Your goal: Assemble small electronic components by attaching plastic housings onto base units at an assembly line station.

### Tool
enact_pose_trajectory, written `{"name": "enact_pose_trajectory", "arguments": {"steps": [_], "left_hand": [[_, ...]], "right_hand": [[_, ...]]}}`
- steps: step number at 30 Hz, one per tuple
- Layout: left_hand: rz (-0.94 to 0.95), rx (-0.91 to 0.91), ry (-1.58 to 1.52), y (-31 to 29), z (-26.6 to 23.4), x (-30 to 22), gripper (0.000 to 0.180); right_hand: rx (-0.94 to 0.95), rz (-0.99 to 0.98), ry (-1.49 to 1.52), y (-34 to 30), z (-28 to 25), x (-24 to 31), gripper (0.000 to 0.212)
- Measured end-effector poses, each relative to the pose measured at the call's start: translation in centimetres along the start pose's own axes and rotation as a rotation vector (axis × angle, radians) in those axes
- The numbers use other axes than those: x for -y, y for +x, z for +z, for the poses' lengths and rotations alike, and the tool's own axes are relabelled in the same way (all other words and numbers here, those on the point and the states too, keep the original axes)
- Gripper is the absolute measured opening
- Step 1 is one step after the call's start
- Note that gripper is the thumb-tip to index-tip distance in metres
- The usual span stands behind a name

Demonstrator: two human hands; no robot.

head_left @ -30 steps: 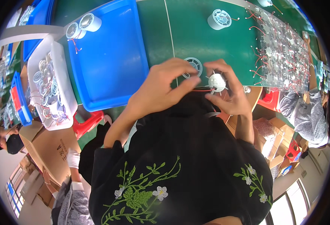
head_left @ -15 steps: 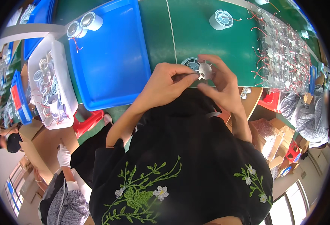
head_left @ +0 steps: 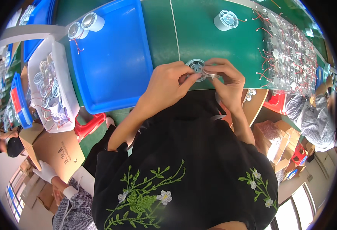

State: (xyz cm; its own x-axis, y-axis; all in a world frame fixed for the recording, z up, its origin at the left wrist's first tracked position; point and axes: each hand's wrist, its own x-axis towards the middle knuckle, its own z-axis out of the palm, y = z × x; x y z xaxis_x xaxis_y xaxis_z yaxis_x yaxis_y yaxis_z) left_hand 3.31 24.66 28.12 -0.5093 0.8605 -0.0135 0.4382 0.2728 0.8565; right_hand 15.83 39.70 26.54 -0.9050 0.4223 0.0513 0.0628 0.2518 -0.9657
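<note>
At the bench's (head_left: pixel 210 42) near edge, the right hand (head_left: pixel 230 80) pinches the disc (head_left: pixel 210 73) in its fingertips, by the cup's (head_left: pixel 195 64) right side; whether the left hand (head_left: pixel 168 82) grips anything, I cannot tell.

Open tabletop (head_left: pixel 199 36) ahead, blue tray (head_left: pixel 115 61) left, wired parts (head_left: pixel 289 53) right

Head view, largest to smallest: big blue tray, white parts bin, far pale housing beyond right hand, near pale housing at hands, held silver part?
1. Blue tray
2. White parts bin
3. Far housing, near housing: look alike, near one partly covered; unranked
4. Silver part in right hand, partly hidden
</note>
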Motion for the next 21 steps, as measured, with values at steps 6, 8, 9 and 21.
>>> {"name": "enact_pose_trajectory", "arguments": {"steps": [6,8,9,21], "left_hand": [[-0.254,0.086,-0.465,-0.1,0.5,0.4,0.016],[-0.270,0.082,-0.566,-0.2,0.4,0.8,0.017],[-0.270,0.084,-0.566,-0.1,0.3,0.7,0.017],[-0.155,-0.048,-0.219,0.7,0.2,1.3,0.010]], "right_hand": [[-0.055,0.065,0.631,-0.7,0.9,-1.3,0.031],[-0.019,0.115,0.717,-0.7,0.8,-1.0,0.031],[0.013,0.105,0.690,-0.5,0.5,-0.5,0.031],[-0.092,-0.040,-0.106,0.1,0.9,1.0,0.038]]}}
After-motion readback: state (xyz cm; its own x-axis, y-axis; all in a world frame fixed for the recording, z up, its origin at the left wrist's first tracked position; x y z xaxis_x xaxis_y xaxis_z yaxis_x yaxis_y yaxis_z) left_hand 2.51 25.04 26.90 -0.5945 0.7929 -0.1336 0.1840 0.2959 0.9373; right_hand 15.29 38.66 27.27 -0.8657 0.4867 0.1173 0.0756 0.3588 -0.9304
